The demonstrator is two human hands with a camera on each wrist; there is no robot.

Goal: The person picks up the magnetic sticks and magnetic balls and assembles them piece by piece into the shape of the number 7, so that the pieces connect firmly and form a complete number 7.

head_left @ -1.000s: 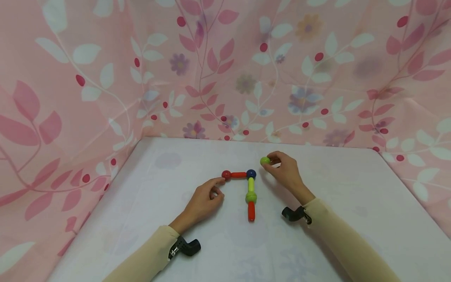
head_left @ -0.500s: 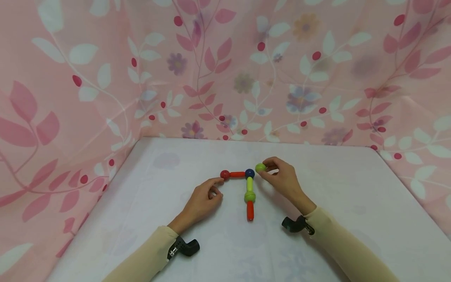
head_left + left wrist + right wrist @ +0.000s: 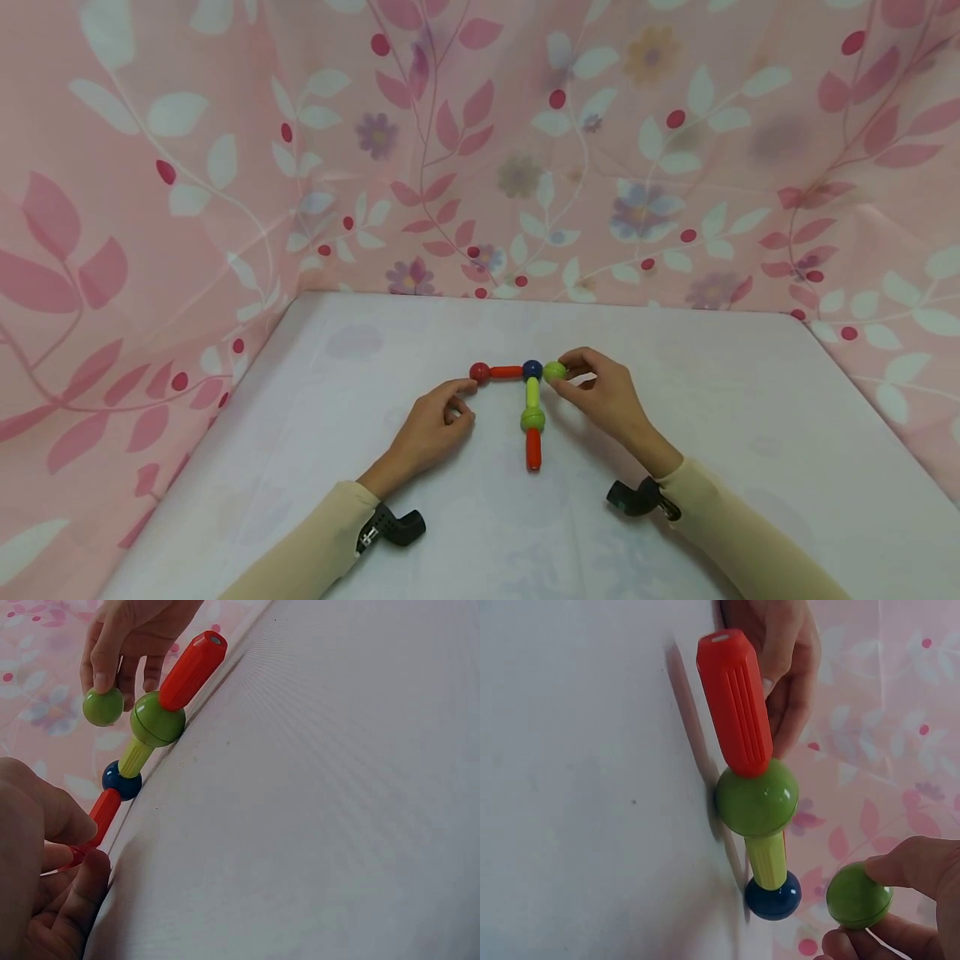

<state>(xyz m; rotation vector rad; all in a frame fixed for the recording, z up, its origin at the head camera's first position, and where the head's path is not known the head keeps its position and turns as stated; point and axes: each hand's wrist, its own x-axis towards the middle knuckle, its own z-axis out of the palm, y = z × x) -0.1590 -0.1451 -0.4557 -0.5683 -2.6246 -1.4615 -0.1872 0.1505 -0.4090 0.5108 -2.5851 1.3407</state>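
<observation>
Magnetic rods and balls lie joined in a corner shape on the table. A red ball (image 3: 479, 372) joins a red rod (image 3: 506, 372), which meets a dark blue ball (image 3: 532, 369). From there a yellow-green rod (image 3: 532, 392) leads to a green ball (image 3: 532, 419) and another red rod (image 3: 533, 450). My right hand (image 3: 603, 392) pinches a second green ball (image 3: 859, 895) between thumb and fingers, just right of the blue ball. Both wrist views show a gap between them. My left hand (image 3: 431, 425) rests with an extended fingertip at the red ball, thumb apart from it.
A white cloth covers the table (image 3: 360, 333). Pink floral curtain (image 3: 480, 167) hangs behind it and along the left side. Black wrist cameras (image 3: 402, 527) are strapped over both beige sleeves (image 3: 322, 533).
My right hand has brought the pinched green ball leftward and toward me, from behind and right of the blue ball to close beside it. The left hand and the joined pieces stay put.
</observation>
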